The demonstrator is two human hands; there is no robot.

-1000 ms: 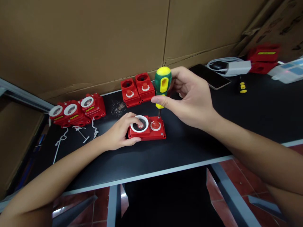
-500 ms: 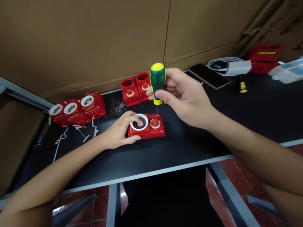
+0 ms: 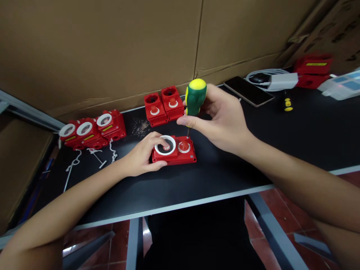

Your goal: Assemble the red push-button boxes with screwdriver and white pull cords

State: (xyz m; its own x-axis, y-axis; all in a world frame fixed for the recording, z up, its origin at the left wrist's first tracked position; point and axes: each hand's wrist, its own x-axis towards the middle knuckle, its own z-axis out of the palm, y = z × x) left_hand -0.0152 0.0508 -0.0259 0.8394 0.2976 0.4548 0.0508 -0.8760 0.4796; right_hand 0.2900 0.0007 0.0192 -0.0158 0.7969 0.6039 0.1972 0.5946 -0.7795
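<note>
I have the left hand (image 3: 144, 155) clamped on the left end of a red box (image 3: 174, 160), which lies flat on the black tabletop (image 3: 213, 176) near the middle of my view. The thumb presses along the near side, and 1 fingertip reaches inside the white ring (image 3: 164, 154) onto the small disc at its centre. The right hand (image 3: 226, 122) is closed on a green-and-yellow screwdriver (image 3: 196, 97), thumb on the near side of the handle (the other fingers are mostly hidden from me behind it). I see its shaft run down to the far right corner of the box, beside the round red button (image 3: 184, 146); whether the tip is seated there I cannot tell. A silver screw (image 3: 191, 156) shows at the near right corner.

Behind the box, 2 red housings (image 3: 168, 103) stand side by side by the cardboard (image 3: 126, 48). To my left, 3 red units (image 3: 94, 139) sit in a row, with white cords (image 3: 113, 152) in front. Off right I make out a phone (image 3: 249, 91) and a white charger (image 3: 284, 81).
</note>
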